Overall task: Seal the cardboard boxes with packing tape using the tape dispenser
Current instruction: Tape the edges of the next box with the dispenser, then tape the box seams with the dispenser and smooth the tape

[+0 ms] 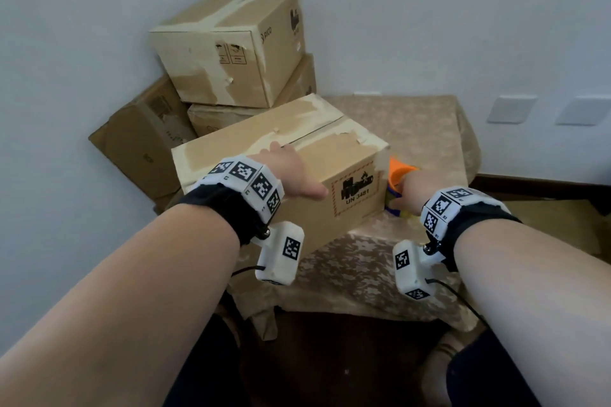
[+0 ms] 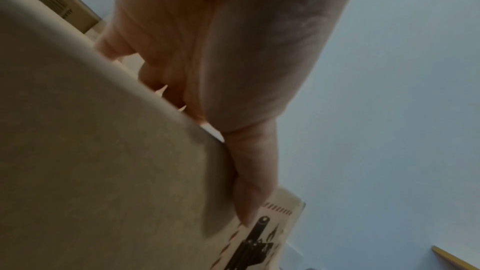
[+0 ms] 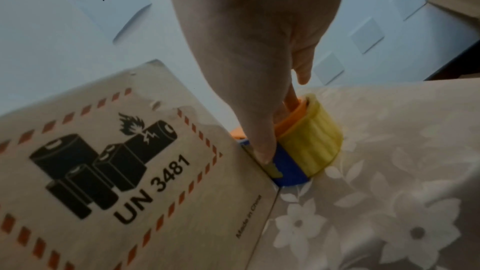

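Left hand (image 1: pixel 291 172) lies flat on the scuffed UN 3481 box (image 1: pixel 357 175); right hand (image 3: pixel 259 52) grips the orange-blue-yellow tape dispenser (image 3: pixel 306 143).

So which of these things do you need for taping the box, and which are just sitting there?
Needed for the job:
- the box on the table, left hand resting flat on top
- the tape dispenser, right hand gripping it beside the box

Just sitting there:
- the stack of boxes by the wall
- the flowered tablecloth
- the wall sockets
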Tool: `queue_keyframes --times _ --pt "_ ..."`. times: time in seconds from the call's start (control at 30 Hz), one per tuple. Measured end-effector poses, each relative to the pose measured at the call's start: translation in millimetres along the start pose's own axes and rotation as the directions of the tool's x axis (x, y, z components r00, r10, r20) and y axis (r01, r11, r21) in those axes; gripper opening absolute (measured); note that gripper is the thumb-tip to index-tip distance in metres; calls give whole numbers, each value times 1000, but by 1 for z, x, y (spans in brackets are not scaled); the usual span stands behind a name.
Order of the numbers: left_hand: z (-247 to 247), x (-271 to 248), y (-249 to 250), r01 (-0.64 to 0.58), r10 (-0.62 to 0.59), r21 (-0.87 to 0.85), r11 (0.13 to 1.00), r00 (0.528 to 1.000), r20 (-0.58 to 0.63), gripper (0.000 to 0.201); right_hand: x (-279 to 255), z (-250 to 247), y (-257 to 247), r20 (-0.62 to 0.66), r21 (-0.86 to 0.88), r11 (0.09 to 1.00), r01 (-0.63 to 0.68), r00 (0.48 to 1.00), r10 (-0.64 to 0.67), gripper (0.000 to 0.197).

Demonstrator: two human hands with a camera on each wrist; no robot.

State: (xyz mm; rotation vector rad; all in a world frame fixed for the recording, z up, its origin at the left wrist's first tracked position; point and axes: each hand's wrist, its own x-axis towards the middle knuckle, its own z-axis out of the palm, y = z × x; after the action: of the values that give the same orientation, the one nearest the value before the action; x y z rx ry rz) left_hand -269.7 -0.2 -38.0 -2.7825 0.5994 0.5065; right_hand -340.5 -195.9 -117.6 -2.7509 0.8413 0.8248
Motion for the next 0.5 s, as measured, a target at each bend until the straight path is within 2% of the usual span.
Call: queue_keyframes --times 0.07,0.1,0.17,0.23,0.33,0.4,0.43,0.5 --pt "-2 -1 2 14 -14 16 1000 1000 13 108 5 2 1 -4 -18 1000 -18 1000 18 48" --pt "-4 -1 3 21 -21 19 1000 1000 21 109 3 2 1 -56 13 999 30 998 -29 41" --pt "-5 -2 4 32 -32 24 999 999 32 109 -4 -3 4 -143 67 992 111 985 -100 6" --pt "-7 -3 6 35 -36 15 999 999 31 109 -11 -11 11 -178 153 983 101 981 -73 14" --pt "-7 -4 7 40 -39 -3 999 999 29 109 -17 -14 22 -307 214 974 79 952 -10 25" --pt "-7 -4 5 32 -31 -38 999 999 25 112 -23 -16 28 -405 358 926 122 913 37 25" --pt "-8 -5 3 18 -17 -61 998 999 27 114 -31 -19 29 -467 454 873 178 882 63 19" --pt "-12 -7 -4 -30 34 -99 995 999 37 112 -43 -27 28 -582 511 813 278 808 89 6"
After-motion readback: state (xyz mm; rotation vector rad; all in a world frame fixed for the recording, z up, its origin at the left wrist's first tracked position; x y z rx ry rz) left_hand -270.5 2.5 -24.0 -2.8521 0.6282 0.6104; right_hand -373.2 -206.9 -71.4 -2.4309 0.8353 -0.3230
